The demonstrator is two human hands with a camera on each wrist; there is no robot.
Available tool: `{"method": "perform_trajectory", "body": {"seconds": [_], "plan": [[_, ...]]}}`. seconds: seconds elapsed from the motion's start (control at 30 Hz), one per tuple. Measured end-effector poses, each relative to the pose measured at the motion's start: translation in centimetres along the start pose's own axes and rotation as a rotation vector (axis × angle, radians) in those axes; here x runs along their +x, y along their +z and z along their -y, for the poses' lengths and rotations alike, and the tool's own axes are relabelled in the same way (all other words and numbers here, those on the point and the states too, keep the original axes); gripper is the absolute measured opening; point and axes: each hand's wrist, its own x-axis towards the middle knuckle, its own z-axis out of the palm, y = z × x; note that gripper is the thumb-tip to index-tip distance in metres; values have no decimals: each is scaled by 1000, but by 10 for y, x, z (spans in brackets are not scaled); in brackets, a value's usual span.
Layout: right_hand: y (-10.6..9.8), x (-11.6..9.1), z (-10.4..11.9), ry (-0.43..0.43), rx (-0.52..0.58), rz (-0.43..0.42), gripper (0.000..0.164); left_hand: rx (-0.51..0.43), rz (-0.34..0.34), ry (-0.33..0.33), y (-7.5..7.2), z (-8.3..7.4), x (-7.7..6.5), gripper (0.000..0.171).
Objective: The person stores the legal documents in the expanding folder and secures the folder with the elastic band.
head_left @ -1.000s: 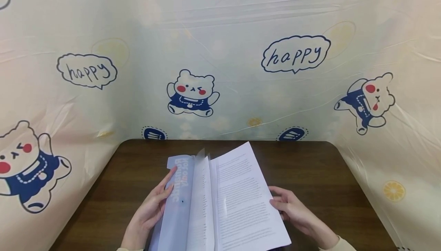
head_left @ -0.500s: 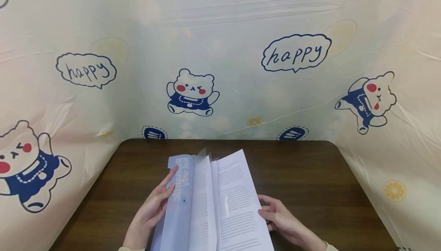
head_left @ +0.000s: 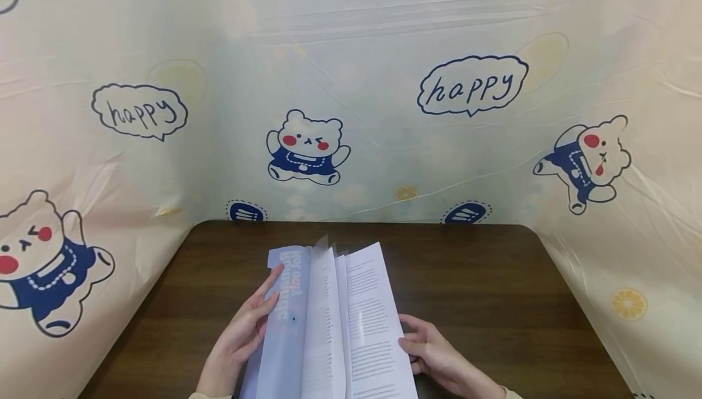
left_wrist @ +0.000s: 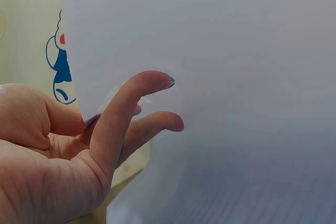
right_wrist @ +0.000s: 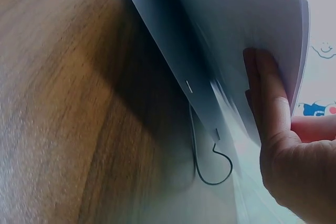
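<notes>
A folder with a translucent blue cover (head_left: 282, 338) stands open at the table's front, pale lettering along its upper part. My left hand (head_left: 241, 329) grips the cover's left edge, thumb on the near face; the left wrist view has two of its fingers curved at the pale sheet. Inside the folder are white printed sheets (head_left: 375, 326), spread like an open book. My right hand (head_left: 436, 353) pinches their right edge between thumb and fingers. In the right wrist view, those fingers (right_wrist: 270, 85) lie along the back of the sheets. The folder's lower end is out of the head view.
The brown wooden table (head_left: 493, 289) extends around the folder. A patterned curtain (head_left: 384, 143) with bears and "happy" bubbles encloses the back and sides. From the folder's back panel (right_wrist: 163, 35) hangs a thin dark cord loop (right_wrist: 212, 183), near the table surface.
My right hand has moved left, bringing the edge of the printed sheets with it, so the page looks narrower. My left hand and the cover have hardly moved.
</notes>
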Motion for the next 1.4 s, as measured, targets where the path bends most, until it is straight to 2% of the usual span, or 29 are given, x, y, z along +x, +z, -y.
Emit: {"method": "perform_trajectory", "body": {"seconds": [0.07,0.1,0.33,0.9,1.4], "plan": [[2,0,0,5,-1,-7,66,-15,-9,-3,2,-1,0,62],[3,1,0,7,-4,-9,66,-11,-33,-23,18,-9,-3,63],[7,2,-4,12,-2,-21,67,-88,-41,-29,26,-12,-4,64],[18,7,-17,-1,37,10,68,-83,-48,-28,28,-10,-4,64],[32,16,-24,-4,29,-9,67,-90,-44,-4,29,-7,-4,64]]}}
